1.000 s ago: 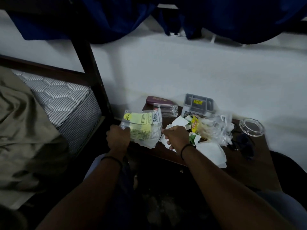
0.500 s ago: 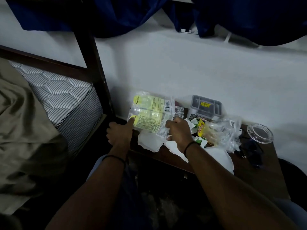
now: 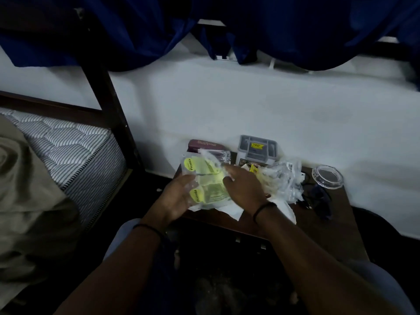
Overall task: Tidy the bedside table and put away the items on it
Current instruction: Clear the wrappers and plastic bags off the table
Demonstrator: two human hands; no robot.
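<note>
Bed point(image 3: 75, 153): seen at the left, its striped mattress bare, an olive blanket point(image 3: 25, 201) bunched on it.
Worktop point(image 3: 336, 226): a dark bedside table against the white wall, with much clutter yet to be put away.
Yellow-labelled packet point(image 3: 205, 181): a clear plastic pack, held over the worktop's left front corner. It stood upright half a second ago and is now turned flatter, labels facing up.
Left hand point(image 3: 177, 198): the grip is closed on the packet's near edge, fingers curled under it.
Right hand point(image 3: 244, 188): laid on the packet's right side; a grasp cannot be told.
Grey lidded box point(image 3: 258, 147): at the wall, untouched.
Clear round lid point(image 3: 327, 177): at the right, unmoved.
Meaning: the packet is judged lifted clear, ready for stowing.
</note>
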